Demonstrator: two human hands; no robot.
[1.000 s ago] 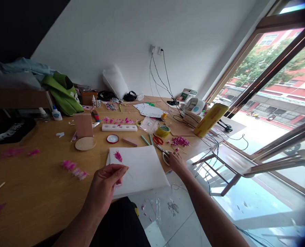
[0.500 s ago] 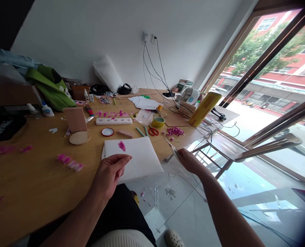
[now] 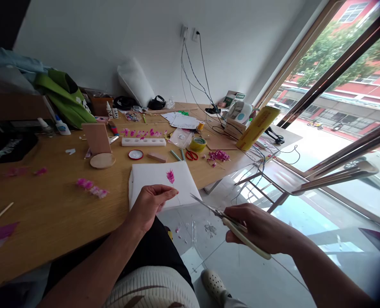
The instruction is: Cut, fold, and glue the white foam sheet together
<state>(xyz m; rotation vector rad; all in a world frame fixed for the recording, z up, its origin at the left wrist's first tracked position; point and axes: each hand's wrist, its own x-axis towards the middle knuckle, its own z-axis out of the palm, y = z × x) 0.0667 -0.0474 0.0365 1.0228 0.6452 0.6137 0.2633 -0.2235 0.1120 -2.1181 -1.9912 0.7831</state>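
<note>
I see left fingertips (image 3: 173,192) pinching the soft, probably fragile pink flower's (image 3: 170,176) thin stem, right fingers (image 3: 237,210) gripping scissors (image 3: 241,234).

Can't read the papers (image 3: 181,120). Can't fully see the scissors (image 3: 245,241) behind the right hand (image 3: 257,224), nor the stem (image 3: 178,199) inside the left hand (image 3: 151,203). Can't follow the pink sheet (image 3: 0,232) past the left edge.

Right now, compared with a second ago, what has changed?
The right hand, already on the cream scissors, has lifted them off the table and brought them inward, toward the left hand. That has shifted right over the paper, still pinching the pink sprig. The red scissors and petal pile stayed put.
</note>
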